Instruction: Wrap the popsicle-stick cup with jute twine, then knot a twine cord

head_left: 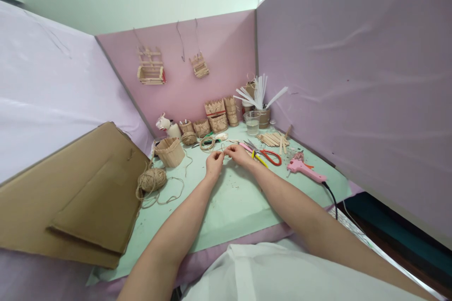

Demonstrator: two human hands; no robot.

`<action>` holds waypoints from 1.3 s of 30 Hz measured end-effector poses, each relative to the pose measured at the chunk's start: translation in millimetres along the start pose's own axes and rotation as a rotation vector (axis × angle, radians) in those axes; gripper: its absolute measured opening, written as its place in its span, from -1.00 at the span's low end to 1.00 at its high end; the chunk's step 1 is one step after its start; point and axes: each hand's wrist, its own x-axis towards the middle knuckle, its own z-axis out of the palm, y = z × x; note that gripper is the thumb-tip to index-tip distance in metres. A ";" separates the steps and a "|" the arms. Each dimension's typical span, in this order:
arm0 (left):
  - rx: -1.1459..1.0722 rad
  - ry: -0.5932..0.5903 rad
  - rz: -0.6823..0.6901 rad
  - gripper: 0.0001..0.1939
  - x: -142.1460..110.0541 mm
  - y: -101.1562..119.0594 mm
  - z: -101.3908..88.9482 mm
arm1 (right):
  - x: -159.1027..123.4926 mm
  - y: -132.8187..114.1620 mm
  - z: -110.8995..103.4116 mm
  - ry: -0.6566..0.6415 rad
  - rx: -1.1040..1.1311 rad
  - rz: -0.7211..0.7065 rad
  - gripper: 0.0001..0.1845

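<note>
Over the middle of the table, my left hand (pixel 214 164) and my right hand (pixel 238 155) meet with fingertips pinched together. Between them they hold a thin strand of twine (pixel 222 146), which makes a small loop above the fingers. Much of the strand is hidden by the fingers. Right beside my right hand lie scissors with red handles (pixel 271 156) and a yellow tool (pixel 260 159). Just beyond the hands is a coil of twine (pixel 207 144). To the left stands a holder made of craft sticks (pixel 170 153), with a ball of twine (pixel 153 179) in front of it.
A pink glue gun (pixel 305 170) with a black cord lies at the right. Loose craft sticks (pixel 272 139), a cup of clear liquid (pixel 252 124) and several small decorated holders (pixel 218 123) line the back. Cardboard sheets (pixel 88 197) lean at the left; partitions enclose the table.
</note>
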 end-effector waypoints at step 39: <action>-0.260 -0.046 -0.152 -0.66 4.5 -5.3 -1.0 | -4.5 -5.1 1.3 0.043 -0.238 -0.159 -0.75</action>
